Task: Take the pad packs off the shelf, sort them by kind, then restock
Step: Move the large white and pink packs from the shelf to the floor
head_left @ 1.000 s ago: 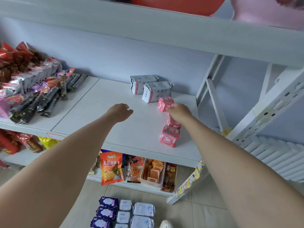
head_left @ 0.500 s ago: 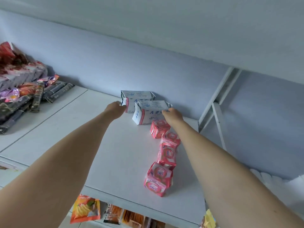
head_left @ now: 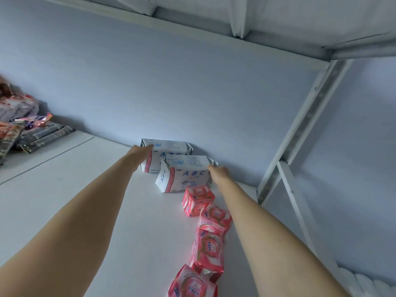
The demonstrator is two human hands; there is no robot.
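Two white pad packs at the back of the shelf, a hand at each.

The front white pack [head_left: 184,174] lies with its long axis across the shelf [head_left: 64,189], printed face toward the camera; the rear white pack [head_left: 166,151] lies parallel just behind it, against the back wall [head_left: 171,93]. The left hand [head_left: 140,152] touches the rear pack's left end, and the right hand [head_left: 218,172] touches the front pack's right end; whether either grips cannot be told. A row of pink packs [head_left: 205,232] runs from the front pack toward the shelf edge under the right forearm. Bare shelf lies open to the left; snack packets [head_left: 25,129] are piled well apart at far left. A slanted frame post [head_left: 300,129] stands to the right.
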